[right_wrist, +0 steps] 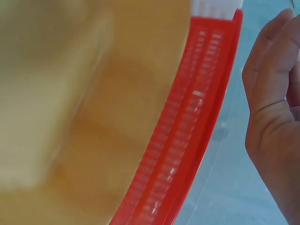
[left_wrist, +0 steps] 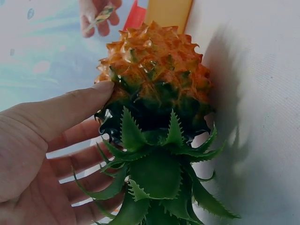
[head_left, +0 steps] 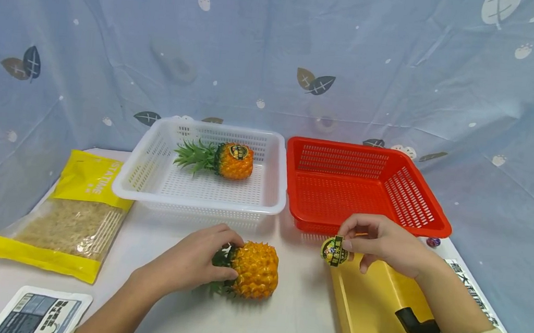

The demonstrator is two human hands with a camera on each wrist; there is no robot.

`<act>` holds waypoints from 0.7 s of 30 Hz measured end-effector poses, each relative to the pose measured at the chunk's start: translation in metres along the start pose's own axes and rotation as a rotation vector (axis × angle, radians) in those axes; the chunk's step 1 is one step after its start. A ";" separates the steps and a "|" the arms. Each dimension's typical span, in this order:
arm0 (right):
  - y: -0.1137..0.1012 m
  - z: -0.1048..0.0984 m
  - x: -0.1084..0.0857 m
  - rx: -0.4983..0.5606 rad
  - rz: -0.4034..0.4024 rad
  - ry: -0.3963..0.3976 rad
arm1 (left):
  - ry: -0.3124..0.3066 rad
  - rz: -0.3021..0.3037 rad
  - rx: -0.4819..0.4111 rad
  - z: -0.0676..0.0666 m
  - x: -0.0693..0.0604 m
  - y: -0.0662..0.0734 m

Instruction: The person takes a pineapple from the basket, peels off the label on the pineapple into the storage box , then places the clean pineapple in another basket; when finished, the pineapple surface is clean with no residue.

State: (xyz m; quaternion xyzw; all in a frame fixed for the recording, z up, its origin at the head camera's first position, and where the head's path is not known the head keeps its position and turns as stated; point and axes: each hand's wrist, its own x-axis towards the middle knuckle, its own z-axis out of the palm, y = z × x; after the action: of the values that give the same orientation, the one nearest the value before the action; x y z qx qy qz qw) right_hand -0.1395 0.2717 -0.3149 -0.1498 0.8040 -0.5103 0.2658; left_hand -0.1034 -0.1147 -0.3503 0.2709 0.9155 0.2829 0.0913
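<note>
Orange, spiny, green-necked pineapple (head_left: 256, 270) | hands: left (head_left: 198, 258) gripping it, right (head_left: 385, 246) pinching sticker (head_left: 331, 251) | underside unclear

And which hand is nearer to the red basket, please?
Right. The right hand is by the near edge of the red basket, pinching a sticker; the left hand holds a pineapple in front of the white basket.

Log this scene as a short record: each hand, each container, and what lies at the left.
Left hand: grips the nearer pineapple where leaves meet fruit
Right hand: pinches a round sticker
Sticker on nearer pineapple: none visible in these views
White basket: holds a second pineapple, on its side, bearing a sticker
Red basket: right of the white basket
Yellow bin: nearer than the red basket
Left side: yellow-and-clear bag, flat labelled packet
</note>
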 end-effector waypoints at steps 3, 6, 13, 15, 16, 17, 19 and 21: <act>0.008 -0.008 -0.006 0.033 0.017 -0.016 | 0.001 0.001 0.001 0.000 0.000 0.000; 0.018 -0.016 -0.011 0.073 0.015 -0.043 | 0.002 0.005 0.003 0.000 0.000 0.000; 0.039 -0.026 -0.015 0.133 0.023 -0.088 | 0.007 0.013 0.009 0.001 -0.001 -0.001; 0.043 -0.027 -0.016 0.143 0.020 -0.100 | 0.006 0.013 0.009 0.001 -0.001 -0.002; 0.044 -0.027 -0.016 0.145 0.018 -0.106 | 0.006 0.013 0.008 0.001 -0.001 -0.002; 0.046 -0.028 -0.015 0.144 0.017 -0.106 | 0.007 0.014 0.007 0.001 -0.001 -0.002; 0.048 -0.029 -0.015 0.139 0.020 -0.102 | 0.007 0.015 0.006 0.001 -0.001 -0.001; 0.051 -0.030 -0.014 0.130 0.028 -0.092 | 0.009 0.016 0.006 0.000 -0.001 -0.001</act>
State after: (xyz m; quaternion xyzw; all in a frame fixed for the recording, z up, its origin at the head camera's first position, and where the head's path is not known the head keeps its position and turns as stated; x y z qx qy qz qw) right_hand -0.1440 0.3237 -0.3466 -0.1442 0.7582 -0.5501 0.3190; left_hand -0.1031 -0.1157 -0.3513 0.2773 0.9145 0.2821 0.0843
